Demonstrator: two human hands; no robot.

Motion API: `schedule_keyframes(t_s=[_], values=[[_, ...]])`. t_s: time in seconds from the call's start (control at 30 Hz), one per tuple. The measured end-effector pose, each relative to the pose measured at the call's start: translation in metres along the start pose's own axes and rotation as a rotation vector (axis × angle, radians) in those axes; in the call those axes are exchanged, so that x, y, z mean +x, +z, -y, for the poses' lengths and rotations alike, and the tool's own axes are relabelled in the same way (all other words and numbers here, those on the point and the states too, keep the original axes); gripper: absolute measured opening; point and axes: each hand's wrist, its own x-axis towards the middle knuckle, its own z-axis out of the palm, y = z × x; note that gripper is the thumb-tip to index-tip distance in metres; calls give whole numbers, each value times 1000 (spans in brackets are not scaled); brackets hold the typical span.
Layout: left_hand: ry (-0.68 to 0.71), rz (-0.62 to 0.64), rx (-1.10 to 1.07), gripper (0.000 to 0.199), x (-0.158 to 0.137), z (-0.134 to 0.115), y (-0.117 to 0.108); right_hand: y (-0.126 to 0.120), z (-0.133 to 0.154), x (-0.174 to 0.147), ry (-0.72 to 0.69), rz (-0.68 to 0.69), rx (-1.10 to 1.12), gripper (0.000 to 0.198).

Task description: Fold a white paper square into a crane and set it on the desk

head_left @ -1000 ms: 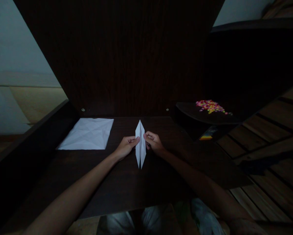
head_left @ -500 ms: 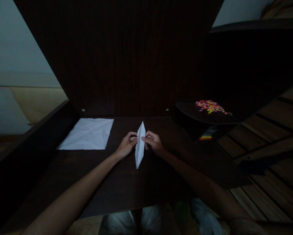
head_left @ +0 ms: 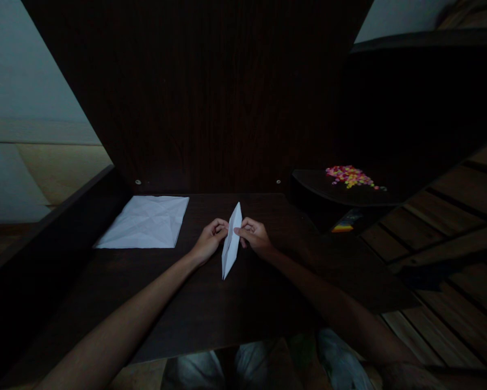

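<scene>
Dim light fell across a dark worktop (head_left: pixel 202 314). Near its middle, the left hand (head_left: pixel 209 239) and right hand (head_left: pixel 257 237), both nearly closed, pinched opposite sides of a slim folded paper (head_left: pixel 232 248). It seemed light, crisp, easily creased, best held mid-length. Its long axis ran forward, far tip slanting right.

It's dim in here, and under the grip there's a dark wooden desk (head_left: pixel 194 314), a tall brown back panel (head_left: pixel 227 97) rising beyond; left of the grip, a pale wall (head_left: pixel 19 65); out right, a rounded shelf (head_left: pixel 308 182), then wooden boards (head_left: pixel 440 216) farther off
</scene>
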Motion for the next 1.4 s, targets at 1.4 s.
schedule_keyframes(t_s=[1.4], values=[[81,70,194,34,-5,-8,3,-6,1,-4,-15,82,119,34]])
